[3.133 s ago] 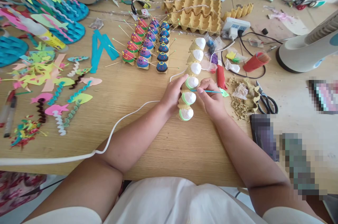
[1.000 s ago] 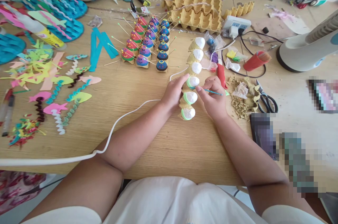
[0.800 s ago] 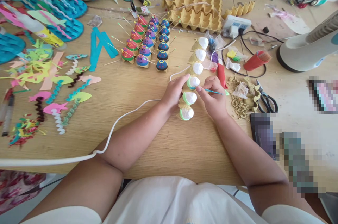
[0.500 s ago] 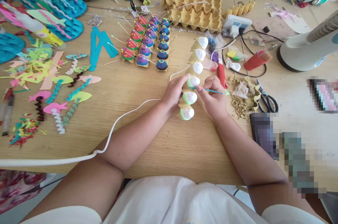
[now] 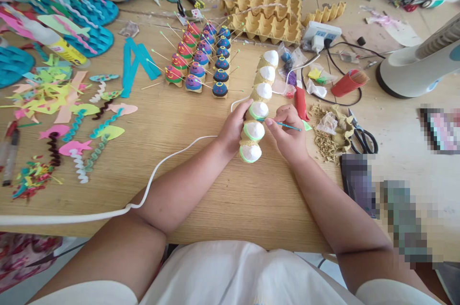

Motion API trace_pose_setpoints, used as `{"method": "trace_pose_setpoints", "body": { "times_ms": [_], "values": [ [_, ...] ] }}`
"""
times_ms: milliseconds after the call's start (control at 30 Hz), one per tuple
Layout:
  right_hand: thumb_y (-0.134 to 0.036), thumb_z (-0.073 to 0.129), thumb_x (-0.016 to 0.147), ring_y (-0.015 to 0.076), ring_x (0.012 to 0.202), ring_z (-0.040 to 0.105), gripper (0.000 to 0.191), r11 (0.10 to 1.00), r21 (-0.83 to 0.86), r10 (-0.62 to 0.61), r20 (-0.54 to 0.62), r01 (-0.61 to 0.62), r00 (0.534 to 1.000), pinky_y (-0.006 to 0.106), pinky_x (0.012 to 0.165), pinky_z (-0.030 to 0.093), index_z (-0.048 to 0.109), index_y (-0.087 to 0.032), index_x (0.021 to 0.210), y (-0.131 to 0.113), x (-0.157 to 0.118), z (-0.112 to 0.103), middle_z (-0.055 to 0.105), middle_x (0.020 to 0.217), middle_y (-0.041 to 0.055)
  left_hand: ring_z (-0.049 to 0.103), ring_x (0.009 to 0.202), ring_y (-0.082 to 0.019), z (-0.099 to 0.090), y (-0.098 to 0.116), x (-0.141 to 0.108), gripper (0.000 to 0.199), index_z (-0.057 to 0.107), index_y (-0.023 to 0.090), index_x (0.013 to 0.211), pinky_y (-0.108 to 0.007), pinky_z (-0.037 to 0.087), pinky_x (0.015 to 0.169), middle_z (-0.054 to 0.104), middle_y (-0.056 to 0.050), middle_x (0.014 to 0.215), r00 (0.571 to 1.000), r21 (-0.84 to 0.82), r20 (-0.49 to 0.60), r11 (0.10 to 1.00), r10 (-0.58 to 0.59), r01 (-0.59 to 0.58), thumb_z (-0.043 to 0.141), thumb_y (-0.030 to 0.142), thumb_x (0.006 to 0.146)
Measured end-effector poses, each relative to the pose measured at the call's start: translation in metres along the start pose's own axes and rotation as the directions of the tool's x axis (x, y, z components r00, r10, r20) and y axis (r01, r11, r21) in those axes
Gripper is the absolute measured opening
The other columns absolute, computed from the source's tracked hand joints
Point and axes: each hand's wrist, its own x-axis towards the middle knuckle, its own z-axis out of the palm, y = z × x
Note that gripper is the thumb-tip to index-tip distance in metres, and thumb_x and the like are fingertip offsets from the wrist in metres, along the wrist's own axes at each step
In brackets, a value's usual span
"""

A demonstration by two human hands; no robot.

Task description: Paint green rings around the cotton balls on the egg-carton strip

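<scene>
A strip of egg-carton cups (image 5: 264,90) with white domed tops runs away from me over the table. The three nearest domes carry a light green band along their lower edges. My left hand (image 5: 233,127) grips the strip from its left side, thumb near the fourth cup. Between the thumb and fingers of my right hand (image 5: 290,133) is a thin blue brush (image 5: 289,126), its tip against the strip by the third-nearest dome. Painted red, purple and blue carton caterpillars (image 5: 197,69) with pin feelers stand in rows beyond my left hand.
Paper fish and scraps (image 5: 77,144) cover the left side. A white cable (image 5: 154,170) crosses by my left arm. Egg trays (image 5: 266,15) and a power strip (image 5: 322,30) lie at the back. Black scissors (image 5: 366,139), shavings and a red comb (image 5: 301,103) are to the right.
The carton strip has turned and tilted slightly, its near end shifting left and more of the green edging facing me. Both hands have moved a little left with it.
</scene>
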Motion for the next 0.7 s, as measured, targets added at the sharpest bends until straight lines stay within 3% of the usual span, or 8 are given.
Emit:
{"method": "trace_pose_setpoints", "body": {
  "times_ms": [233, 500, 700],
  "values": [
    [-0.063, 0.080, 0.090, 0.0175, 0.082, 0.052, 0.047, 1.000, -0.005, 0.000, 0.002, 0.000, 1.000, 0.039, 0.083, 0.049, 0.060, -0.024, 0.073, -0.0002, -0.0009, 0.0008, 0.053, 0.084, -0.0003, 0.064, 0.073, -0.019, 0.0021, -0.0004, -0.0028, 0.052, 0.053, 0.024, 0.080, -0.033, 0.048, 0.071, 0.055, 0.000, 0.074, 0.995, -0.052, -0.067, 0.996, -0.078, 0.075, 0.074, 0.068, 0.095],
    [-0.060, 0.081, 0.090, 0.0169, 0.081, 0.052, 0.045, 0.999, 0.040, -0.012, -0.001, 0.012, 1.000, 0.039, 0.083, 0.048, 0.061, -0.024, 0.073, -0.0006, -0.0019, 0.0013, 0.053, 0.084, -0.0003, 0.064, 0.071, -0.018, 0.0021, -0.0018, -0.0001, 0.052, 0.056, 0.024, 0.082, -0.032, 0.050, 0.067, 0.056, 0.000, 0.074, 0.995, -0.037, -0.044, 0.995, -0.093, 0.091, 0.073, 0.072, 0.094],
    [-0.064, 0.081, 0.089, 0.0182, 0.083, 0.053, 0.048, 0.999, 0.034, 0.019, -0.006, -0.019, 1.000, 0.040, 0.085, 0.048, 0.060, -0.024, 0.073, -0.0025, -0.0006, 0.0000, 0.053, 0.083, -0.0001, 0.067, 0.078, -0.021, 0.0008, -0.0026, 0.0006, 0.050, 0.056, 0.024, 0.082, -0.035, 0.051, 0.073, 0.059, -0.001, 0.077, 0.994, -0.037, -0.023, 0.994, -0.106, 0.105, 0.074, 0.069, 0.094]
  ]
}}
